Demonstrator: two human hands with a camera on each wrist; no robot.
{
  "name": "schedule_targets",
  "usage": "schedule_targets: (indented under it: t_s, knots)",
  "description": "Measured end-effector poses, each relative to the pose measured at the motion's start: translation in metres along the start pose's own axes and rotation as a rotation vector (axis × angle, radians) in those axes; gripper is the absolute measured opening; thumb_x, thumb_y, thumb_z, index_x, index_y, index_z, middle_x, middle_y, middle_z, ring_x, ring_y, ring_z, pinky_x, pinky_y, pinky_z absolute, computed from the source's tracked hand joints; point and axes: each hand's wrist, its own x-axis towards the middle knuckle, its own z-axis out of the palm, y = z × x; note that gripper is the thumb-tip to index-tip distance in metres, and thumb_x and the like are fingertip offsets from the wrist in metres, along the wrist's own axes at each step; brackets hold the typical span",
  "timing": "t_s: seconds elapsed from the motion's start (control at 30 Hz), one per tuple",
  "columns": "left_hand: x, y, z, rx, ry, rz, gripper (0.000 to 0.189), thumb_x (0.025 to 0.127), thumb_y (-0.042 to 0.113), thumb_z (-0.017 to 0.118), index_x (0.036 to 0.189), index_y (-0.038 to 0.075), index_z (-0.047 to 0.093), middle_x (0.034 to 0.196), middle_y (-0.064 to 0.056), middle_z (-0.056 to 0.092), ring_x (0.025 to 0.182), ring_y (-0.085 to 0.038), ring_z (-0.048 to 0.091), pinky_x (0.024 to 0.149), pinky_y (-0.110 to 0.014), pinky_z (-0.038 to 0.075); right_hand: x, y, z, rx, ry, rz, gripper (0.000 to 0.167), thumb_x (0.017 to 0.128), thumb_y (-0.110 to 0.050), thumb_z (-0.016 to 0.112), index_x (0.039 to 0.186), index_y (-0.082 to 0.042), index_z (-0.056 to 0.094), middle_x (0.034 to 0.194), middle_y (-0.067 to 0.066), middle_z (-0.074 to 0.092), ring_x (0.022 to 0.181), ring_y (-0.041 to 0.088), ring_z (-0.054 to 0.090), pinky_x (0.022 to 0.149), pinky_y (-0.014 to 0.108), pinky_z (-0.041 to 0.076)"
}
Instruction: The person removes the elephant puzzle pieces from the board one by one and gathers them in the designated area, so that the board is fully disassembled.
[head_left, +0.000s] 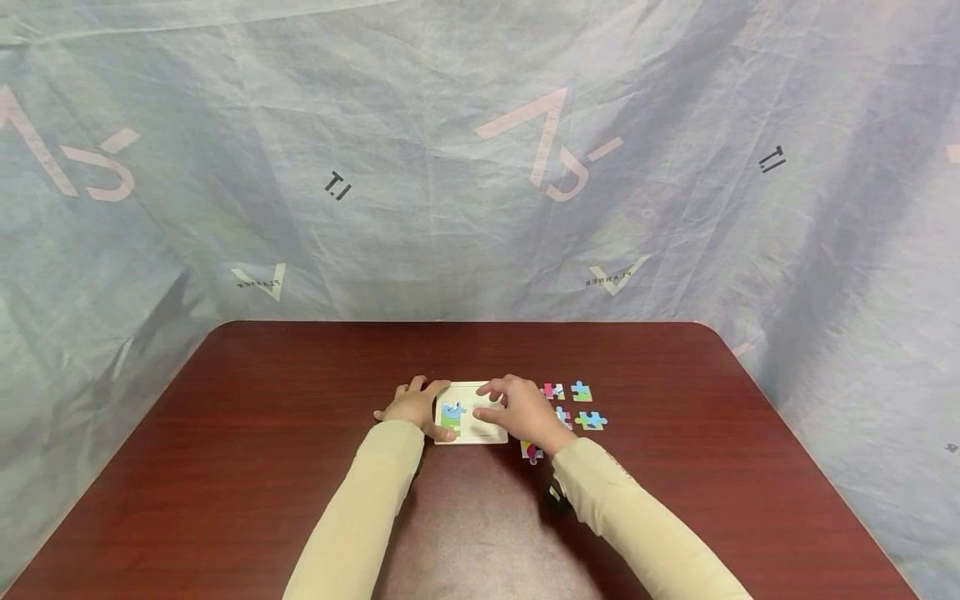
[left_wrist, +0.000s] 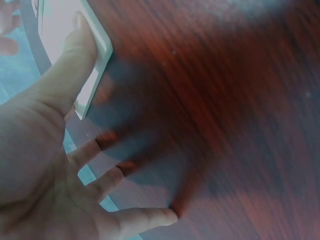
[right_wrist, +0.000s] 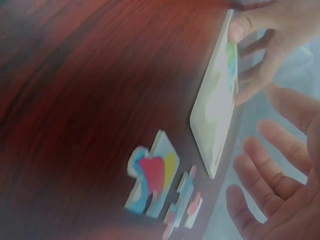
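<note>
A pale puzzle tray [head_left: 487, 435] lies flat on the table, with blue and green puzzle pieces [head_left: 452, 417] set along its left side. My left hand [head_left: 411, 406] is at the tray's left edge, fingers spread. In the left wrist view the thumb [left_wrist: 80, 45] rests on the tray's border while the other fingertips reach to the table. Over the tray's right part hovers my right hand [head_left: 523, 410]. The right wrist view shows its fingers [right_wrist: 260, 185] loosely bent and apart, with nothing between them.
Several loose jigsaw pieces lie right of the tray: a pink one [head_left: 555, 391], a blue-green one [head_left: 581, 391], another blue one [head_left: 592, 421] and a red-yellow one [head_left: 532, 451]. The brown table [head_left: 247, 467] ends at a grey printed cloth [head_left: 420, 250] behind.
</note>
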Motion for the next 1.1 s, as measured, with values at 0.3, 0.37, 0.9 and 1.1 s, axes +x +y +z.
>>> schedule_targets:
  t_s: [0.3, 0.37, 0.9, 1.1]
  knots:
    - [0.002, 0.000, 0.000, 0.011, 0.003, 0.006, 0.089, 0.080, 0.026, 0.089, 0.156, 0.020, 0.043, 0.161, -0.019, 0.029, 0.147, -0.045, 0.027, 0.101, -0.083, 0.026, 0.010, -0.006, 0.010, -0.045, -0.032, -0.017, 0.028, 0.090, -0.026, 0.080, 0.114, -0.011, 0.076, 0.100, 0.007, 0.067, 0.087, 0.020, 0.063, 0.069, 0.036, 0.052]
    - [0.001, 0.000, -0.001, 0.018, 0.002, 0.006, 0.088, 0.081, 0.026, 0.089, 0.156, 0.020, 0.043, 0.161, -0.019, 0.029, 0.147, -0.045, 0.027, 0.101, -0.082, 0.026, 0.012, -0.008, 0.012, -0.054, -0.036, -0.027, 0.028, 0.090, -0.025, 0.080, 0.113, -0.010, 0.076, 0.099, 0.008, 0.067, 0.086, 0.021, 0.063, 0.069, 0.037, 0.053]
    - [-0.001, 0.001, -0.001, 0.021, -0.014, -0.004, 0.088, 0.082, 0.026, 0.088, 0.157, 0.020, 0.041, 0.162, -0.018, 0.027, 0.148, -0.044, 0.026, 0.102, -0.082, 0.026, 0.023, -0.012, 0.028, -0.259, -0.029, -0.050, 0.033, 0.085, -0.027, 0.084, 0.114, -0.013, 0.078, 0.097, 0.009, 0.067, 0.092, 0.026, 0.066, 0.072, 0.040, 0.056]
    - [-0.004, 0.002, -0.004, 0.018, -0.021, -0.009, 0.087, 0.083, 0.025, 0.087, 0.157, 0.020, 0.041, 0.162, -0.017, 0.027, 0.148, -0.044, 0.025, 0.103, -0.081, 0.026, 0.026, -0.013, 0.028, -0.275, -0.044, -0.069, 0.028, 0.085, -0.026, 0.085, 0.110, -0.015, 0.080, 0.097, 0.009, 0.067, 0.093, 0.026, 0.064, 0.077, 0.042, 0.055]
